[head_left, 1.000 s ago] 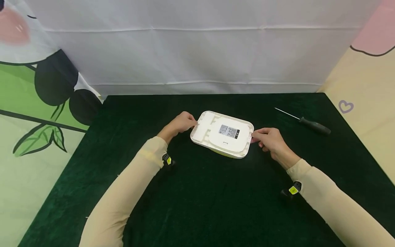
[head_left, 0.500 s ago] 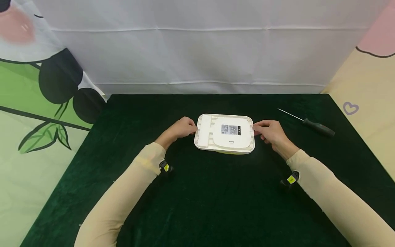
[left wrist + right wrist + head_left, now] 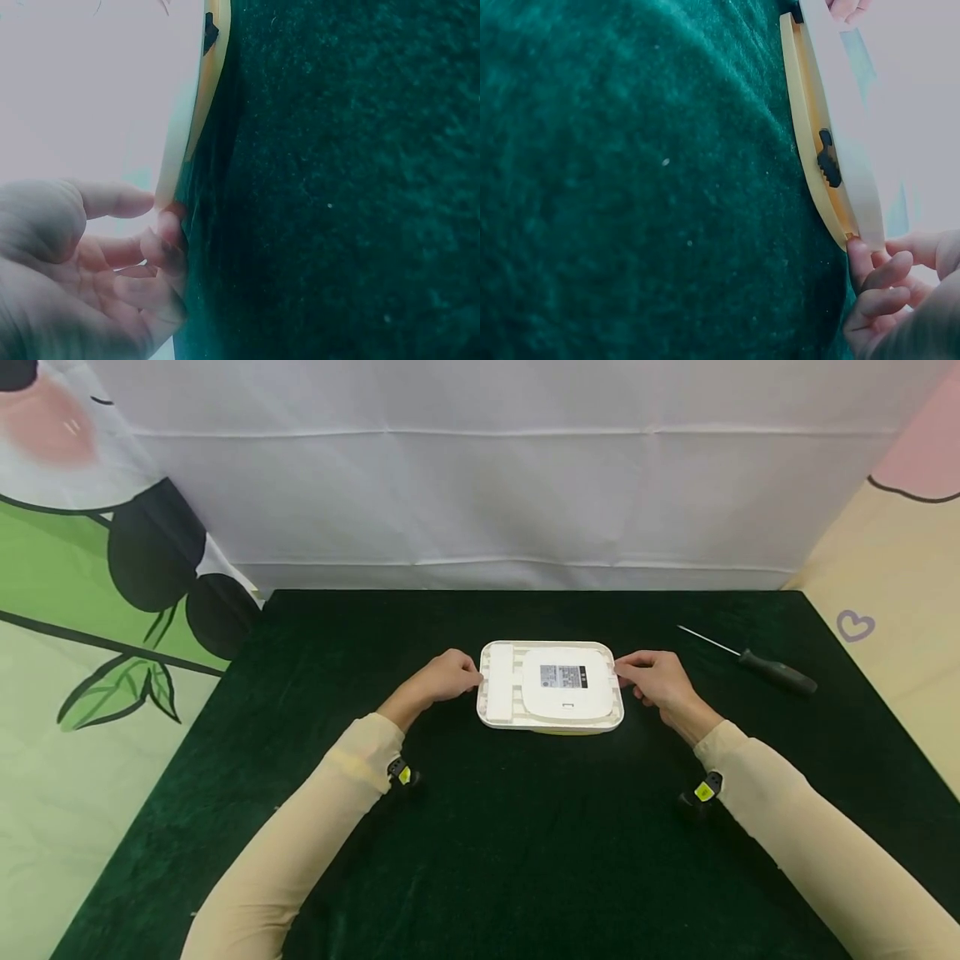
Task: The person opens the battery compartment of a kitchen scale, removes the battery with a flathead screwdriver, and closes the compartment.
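A white rounded rectangular plastic device [image 3: 506,685] lies flat over the dark green cloth, a printed label [image 3: 563,677] facing up. Along its near side, a curved yellow part [image 3: 804,112] shows beneath the white rim, with a small black piece [image 3: 829,159] in the gap between them. My left hand [image 3: 447,677] pinches the device's left edge, thumb on top and fingers below. On the opposite edge, my right hand [image 3: 654,683] pinches with thumb and fingers, its fingertips close to the end of the yellow part.
A screwdriver [image 3: 776,672] with a dark handle lies on the right of the green-clothed table [image 3: 480,843], its thin shaft pointing toward the back left. Behind the table hangs a white curtain [image 3: 517,485]. Patterned cloth [image 3: 120,777] borders the left side.
The device has turned from a slant to nearly square with the table's back edge. Both hands have kept their pinch on its edges. The view has shifted slightly.
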### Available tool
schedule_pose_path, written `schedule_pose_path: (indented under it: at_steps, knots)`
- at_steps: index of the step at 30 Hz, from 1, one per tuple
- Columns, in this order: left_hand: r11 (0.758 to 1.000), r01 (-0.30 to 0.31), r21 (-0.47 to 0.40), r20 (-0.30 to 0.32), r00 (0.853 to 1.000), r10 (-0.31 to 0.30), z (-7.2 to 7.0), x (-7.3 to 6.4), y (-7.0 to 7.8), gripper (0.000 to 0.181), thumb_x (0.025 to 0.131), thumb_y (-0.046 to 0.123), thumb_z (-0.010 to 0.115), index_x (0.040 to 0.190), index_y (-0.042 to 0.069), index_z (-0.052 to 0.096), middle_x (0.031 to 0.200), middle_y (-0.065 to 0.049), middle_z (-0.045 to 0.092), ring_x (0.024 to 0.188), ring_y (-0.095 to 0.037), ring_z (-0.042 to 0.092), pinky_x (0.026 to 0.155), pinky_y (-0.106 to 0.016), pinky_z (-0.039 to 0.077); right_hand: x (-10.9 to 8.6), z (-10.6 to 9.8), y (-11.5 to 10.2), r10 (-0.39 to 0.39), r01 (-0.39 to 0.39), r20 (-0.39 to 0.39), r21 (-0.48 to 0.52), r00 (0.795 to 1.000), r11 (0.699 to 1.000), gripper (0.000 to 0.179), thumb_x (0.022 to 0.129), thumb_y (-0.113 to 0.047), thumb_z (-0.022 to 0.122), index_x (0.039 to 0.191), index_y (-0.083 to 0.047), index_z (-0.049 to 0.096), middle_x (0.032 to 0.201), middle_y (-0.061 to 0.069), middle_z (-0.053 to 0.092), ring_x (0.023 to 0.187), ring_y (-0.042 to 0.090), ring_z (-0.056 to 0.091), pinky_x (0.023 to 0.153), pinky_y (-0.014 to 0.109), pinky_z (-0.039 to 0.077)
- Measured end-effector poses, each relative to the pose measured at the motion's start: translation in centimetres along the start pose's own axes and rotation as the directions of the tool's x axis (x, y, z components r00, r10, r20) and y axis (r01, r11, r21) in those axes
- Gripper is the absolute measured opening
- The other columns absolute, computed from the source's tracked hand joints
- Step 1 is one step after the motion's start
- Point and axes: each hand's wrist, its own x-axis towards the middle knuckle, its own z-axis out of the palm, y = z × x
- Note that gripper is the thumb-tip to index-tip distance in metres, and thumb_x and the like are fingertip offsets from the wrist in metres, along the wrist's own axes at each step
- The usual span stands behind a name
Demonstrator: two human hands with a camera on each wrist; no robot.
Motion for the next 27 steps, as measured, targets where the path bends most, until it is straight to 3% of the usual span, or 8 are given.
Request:
schedule_pose_path:
  at_steps: [13,15,17,19,22,25,27]
  knots:
    - [0.999,-0.018,0.037,0.002,1.0,0.018,0.0,-0.4,0.4,0.024,0.1,0.021,0.053,0.097,0.001,0.066,0.085,-0.008,0.056,0.07,-0.017,0.05,0.06,-0.026,0.039,-0.1,0.0,0.1,-0.003,0.003,-0.008,-0.014,1.0,1.0,0.035,0.101,-0.027,0.054,0.127,-0.006,0.06,0.111,0.015,0.059,0.072,0.018,0.051,0.062,0.026,0.042]
    - [0.997,-0.017,0.071,-0.021,1.0,0.018,0.1,-0.4,0.5,0.024,0.1,0.023,0.053,0.102,0.002,0.065,0.089,-0.009,0.057,0.074,-0.019,0.052,0.063,-0.028,0.042,-0.2,-0.1,0.0,-0.032,0.031,-0.015,-0.054,0.999,0.998,0.035,0.101,-0.027,0.054,0.126,-0.005,0.061,0.113,0.016,0.06,0.077,0.021,0.052,0.065,0.027,0.043]
    - [0.988,-0.037,0.148,-0.076,0.996,0.048,0.3,-0.3,0.6,0.028,0.1,0.029,0.055,0.112,0.005,0.064,0.102,-0.01,0.058,0.087,-0.022,0.053,0.072,-0.032,0.046,-0.3,-0.1,-0.2,-0.108,0.103,-0.026,-0.156,0.994,0.982,0.035,0.1,-0.029,0.055,0.124,-0.004,0.061,0.114,0.017,0.059,0.085,0.024,0.052,0.068,0.03,0.044]
    - [0.971,-0.065,0.23,-0.131,0.987,0.097,0.4,-0.2,0.7,0.04,0.097,0.038,0.057,0.125,0.009,0.059,0.123,-0.011,0.056,0.106,-0.026,0.051,0.087,-0.04,0.047,-0.4,-0.1,-0.6,-0.216,0.2,-0.026,-0.287,0.976,0.937,0.039,0.098,-0.032,0.058,0.122,-0.003,0.063,0.118,0.018,0.057,0.094,0.029,0.051,0.074,0.036,0.045]
    - [0.93,-0.114,0.351,-0.167,0.969,0.182,0.5,-0.1,0.9,0.064,0.091,0.053,0.062,0.141,0.016,0.05,0.151,-0.007,0.04,0.133,-0.031,0.036,0.107,-0.052,0.035,-0.4,0.0,-1.2,-0.371,0.332,0.017,-0.484,0.929,0.809,0.047,0.092,-0.039,0.065,0.123,-0.003,0.064,0.127,0.018,0.055,0.108,0.035,0.045,0.087,0.048,0.044]
    - [0.9,-0.161,0.406,-0.114,0.968,0.225,0.8,-0.1,1.2,0.079,0.086,0.06,0.065,0.149,0.019,0.042,0.161,-0.002,0.029,0.146,-0.035,0.022,0.117,-0.058,0.021,-0.6,0.2,-2.0,-0.441,0.403,0.101,-0.617,0.892,0.676,0.059,0.085,-0.049,0.07,0.126,-0.006,0.064,0.135,0.016,0.054,0.117,0.038,0.041,0.095,0.055,0.039]
    - [0.883,-0.179,0.433,-0.077,0.969,0.235,1.0,-0.2,1.3,0.084,0.083,0.062,0.066,0.151,0.02,0.039,0.162,0.002,0.027,0.15,-0.035,0.015,0.119,-0.06,0.013,-0.7,0.4,-2.4,-0.449,0.425,0.157,-0.684,0.879,0.592,0.068,0.081,-0.057,0.071,0.128,-0.008,0.063,0.137,0.014,0.054,0.121,0.038,0.04,0.096,0.055,0.037]
